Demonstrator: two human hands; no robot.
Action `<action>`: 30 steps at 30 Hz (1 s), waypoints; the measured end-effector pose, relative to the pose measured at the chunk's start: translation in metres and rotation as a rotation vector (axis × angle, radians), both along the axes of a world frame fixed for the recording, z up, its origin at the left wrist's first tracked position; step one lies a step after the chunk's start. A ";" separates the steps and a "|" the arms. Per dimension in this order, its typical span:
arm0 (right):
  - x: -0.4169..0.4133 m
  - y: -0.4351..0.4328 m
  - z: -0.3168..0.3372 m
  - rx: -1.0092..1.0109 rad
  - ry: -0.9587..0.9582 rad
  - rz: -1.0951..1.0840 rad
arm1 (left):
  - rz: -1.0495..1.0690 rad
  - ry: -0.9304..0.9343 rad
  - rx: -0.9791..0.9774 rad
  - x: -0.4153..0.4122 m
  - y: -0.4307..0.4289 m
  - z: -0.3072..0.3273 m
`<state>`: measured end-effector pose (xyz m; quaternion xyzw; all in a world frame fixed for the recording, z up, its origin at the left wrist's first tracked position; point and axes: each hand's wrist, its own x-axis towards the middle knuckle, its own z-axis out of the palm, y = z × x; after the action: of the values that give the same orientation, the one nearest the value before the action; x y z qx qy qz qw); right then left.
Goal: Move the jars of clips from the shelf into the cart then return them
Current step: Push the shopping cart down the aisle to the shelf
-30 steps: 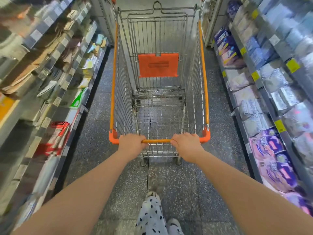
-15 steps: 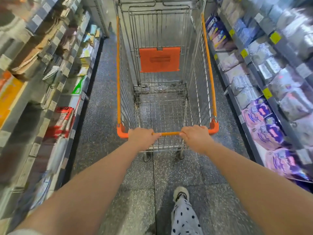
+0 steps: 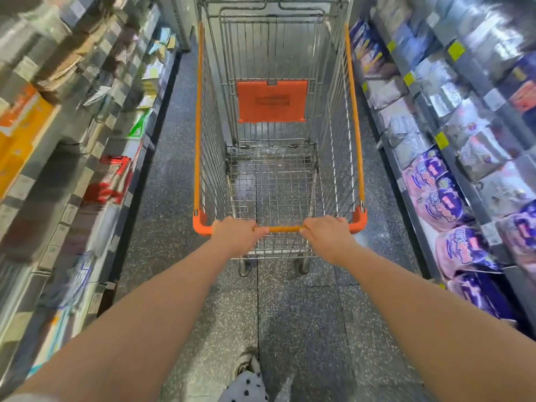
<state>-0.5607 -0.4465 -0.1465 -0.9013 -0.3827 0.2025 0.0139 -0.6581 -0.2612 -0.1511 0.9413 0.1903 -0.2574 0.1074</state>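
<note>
We are wrapping both hands, left (image 3: pixel 236 235) and right (image 3: pixel 326 234), around the cart (image 3: pixel 200 126) bar (image 3: pixel 285 228) between them, steering.

The left hand (image 3: pixel 236 235) and the right hand (image 3: pixel 326 235) are bare, and both forearms are uncovered from the wrists back to the near edge of the view. Well behind the left hand, at the lower corner, a sliver of pale, whitish fabric sleeve (image 3: pixel 26 398) shows on the upper arm. Below and between the hands is a white cloth trouser leg scattered with small black dots (image 3: pixel 246 387). Just beyond its hem, toward the hands, is a pale shoe toe (image 3: pixel 246 361) with greyish stripes or laces, too blurred to tell which.
</note>
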 end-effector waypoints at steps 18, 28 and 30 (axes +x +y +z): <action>-0.050 -0.069 -0.002 0.028 -0.074 0.080 | 0.046 -0.041 0.023 -0.059 -0.071 -0.004; -0.070 -0.063 0.001 -0.020 -0.049 0.069 | 0.037 -0.076 0.028 -0.074 -0.067 -0.002; -0.077 -0.060 0.003 -0.019 -0.064 0.084 | 0.039 -0.083 0.022 -0.078 -0.063 -0.001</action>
<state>-0.6373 -0.5063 -0.1436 -0.8906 -0.4183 0.1775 -0.0155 -0.7366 -0.3241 -0.1522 0.9484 0.2067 -0.2141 0.1097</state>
